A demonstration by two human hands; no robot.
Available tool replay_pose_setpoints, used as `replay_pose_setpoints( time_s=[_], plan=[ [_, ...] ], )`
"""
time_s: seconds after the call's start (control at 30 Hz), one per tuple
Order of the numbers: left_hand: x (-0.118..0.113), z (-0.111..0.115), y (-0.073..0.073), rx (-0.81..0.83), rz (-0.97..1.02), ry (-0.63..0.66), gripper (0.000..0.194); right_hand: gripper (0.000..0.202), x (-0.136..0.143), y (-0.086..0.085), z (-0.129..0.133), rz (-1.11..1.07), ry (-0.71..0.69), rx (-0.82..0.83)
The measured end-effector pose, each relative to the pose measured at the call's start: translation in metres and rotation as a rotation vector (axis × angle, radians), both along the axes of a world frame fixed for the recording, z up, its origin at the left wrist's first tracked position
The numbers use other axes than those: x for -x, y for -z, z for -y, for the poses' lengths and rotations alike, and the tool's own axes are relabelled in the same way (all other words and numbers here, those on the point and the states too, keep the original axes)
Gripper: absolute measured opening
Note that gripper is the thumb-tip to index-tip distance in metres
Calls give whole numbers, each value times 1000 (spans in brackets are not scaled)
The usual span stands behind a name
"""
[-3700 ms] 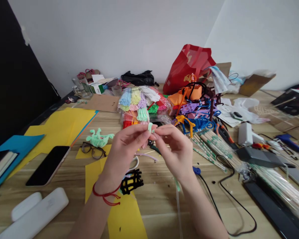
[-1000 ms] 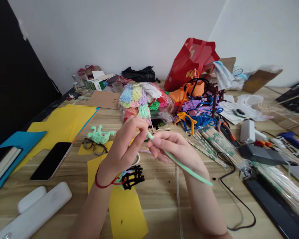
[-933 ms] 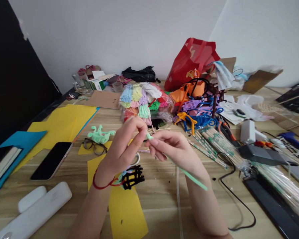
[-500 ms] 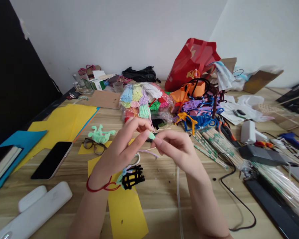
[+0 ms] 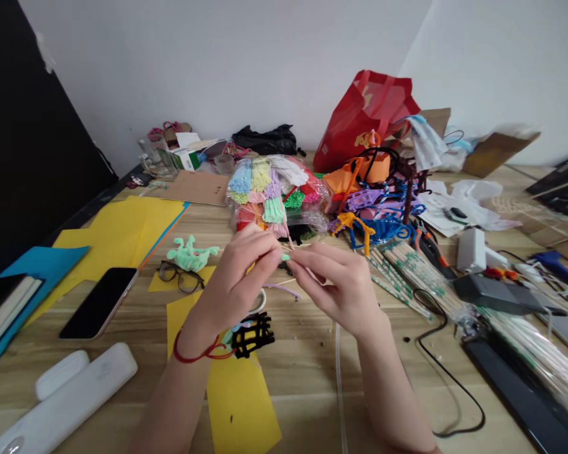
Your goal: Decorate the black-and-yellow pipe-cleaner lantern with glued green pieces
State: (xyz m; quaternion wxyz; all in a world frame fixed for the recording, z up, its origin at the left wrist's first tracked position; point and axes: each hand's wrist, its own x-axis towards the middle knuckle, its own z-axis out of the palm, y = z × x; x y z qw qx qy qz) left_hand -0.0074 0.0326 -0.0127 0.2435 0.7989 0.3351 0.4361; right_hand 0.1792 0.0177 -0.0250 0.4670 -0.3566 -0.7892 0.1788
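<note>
Above the middle of the table, my left hand [image 5: 241, 271] pinches a small piece of mint-green pipe cleaner [image 5: 286, 257]. My right hand [image 5: 343, 284] is closed at the piece's other end, thumb and finger pressed together. Most of the green piece is hidden by the fingers. Under my left wrist, a black pipe-cleaner lattice [image 5: 254, 335] lies partly on a yellow paper strip [image 5: 246, 407]. A white ring-shaped thing [image 5: 258, 302] shows just behind the lattice. Left of my hands rests a mint-green pipe-cleaner shape [image 5: 191, 255], just behind a pair of glasses [image 5: 182, 277].
A plastic bag of coloured pipe cleaners [image 5: 274, 189] lies beyond my hands. Wooden sticks [image 5: 406, 271], pliers [image 5: 430, 249] and a black cable [image 5: 449, 372] are on the right. At left are a phone [image 5: 99, 302], a white case [image 5: 75, 403] and yellow sheets [image 5: 118, 224].
My right hand has turned, its fingers now reaching further over the green piece. Less of the piece shows between my hands. My left fingers have drawn closer together.
</note>
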Motion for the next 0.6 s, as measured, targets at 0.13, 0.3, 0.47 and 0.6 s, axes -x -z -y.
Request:
replay_pose_setpoints(
  time_s=[0.13, 0.3, 0.47, 0.6],
  plan=[
    [-3, 1, 1, 60, 60, 28, 34, 15, 1, 0, 2, 62, 36, -123],
    [-2, -6, 5, -330, -90, 31, 19, 23, 6, -4, -2, -449, -209, 542],
    [2, -10, 8, -569, -169, -78, 17, 24, 8, -4, -7, -632, -427, 828],
    [4, -4, 5, -489, -146, -91, 21, 16, 4, -9, -1, -432, -229, 499]
  ],
)
